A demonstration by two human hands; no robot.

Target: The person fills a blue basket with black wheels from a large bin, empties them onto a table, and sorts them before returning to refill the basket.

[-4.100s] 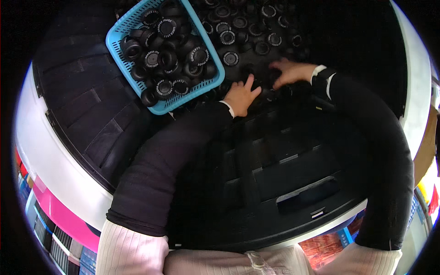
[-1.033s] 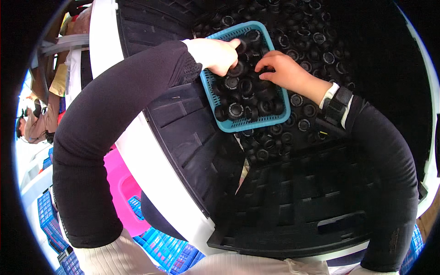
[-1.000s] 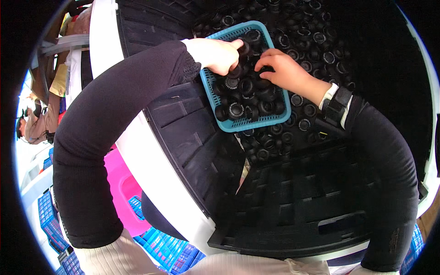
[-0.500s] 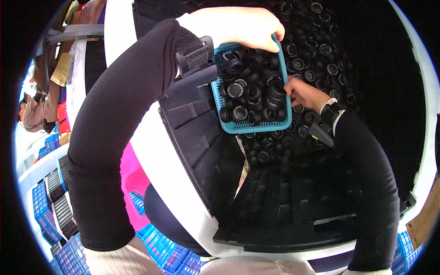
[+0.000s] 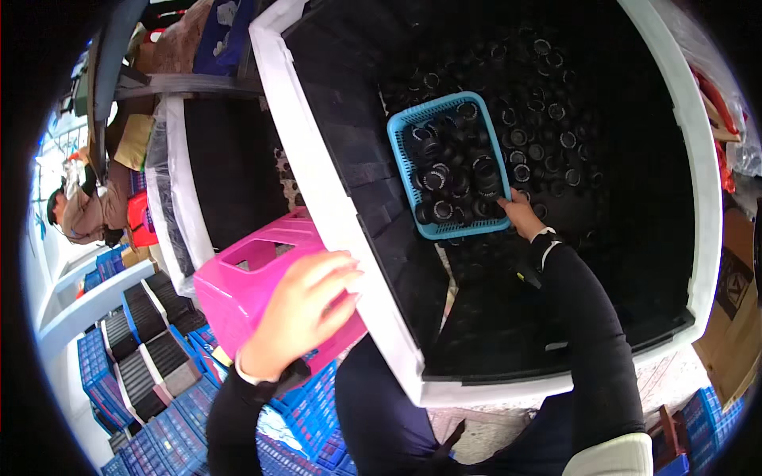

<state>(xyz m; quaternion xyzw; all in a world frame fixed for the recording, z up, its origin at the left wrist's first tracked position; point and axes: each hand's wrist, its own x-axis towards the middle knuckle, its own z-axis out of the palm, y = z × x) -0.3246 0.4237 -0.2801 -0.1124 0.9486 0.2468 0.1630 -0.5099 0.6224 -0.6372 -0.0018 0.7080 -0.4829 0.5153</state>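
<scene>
Right hand (image 5: 520, 216) reaches into the large white-rimmed bin (image 5: 349, 230), fingers closed on the near right corner of the blue basket (image 5: 447, 165). The basket sits on the bin's black lining toward the far middle, tilted a little, and is heaped with black round caps (image 5: 452, 178). More loose caps (image 5: 548, 119) lie scattered on the bin floor beyond and to the right of the basket, up to the far right wall.

Left hand (image 5: 298, 313) is well apart from the basket, outside the bin past its left rim. It lies with fingers spread on the top of a pink plastic stool (image 5: 258, 274), which has a rectangular grip slot in its seat. Whether it grips or only rests cannot be told.

The two hands are far apart, the bin's left rim between them.

Surroundings: stacked blue crates (image 5: 159, 397) holding black pieces on the floor at lower left; more blue crates at lower right. A second white-rimmed bin (image 5: 178, 174) with a dark inside stands left of the first. Brown cardboard box (image 5: 734, 317) beside the main bin's right rim, dark print on its side. Red and clear packaging (image 5: 718, 111) near the far right corner. Another person (image 5: 87, 208) in a tan top at far left.
</scene>
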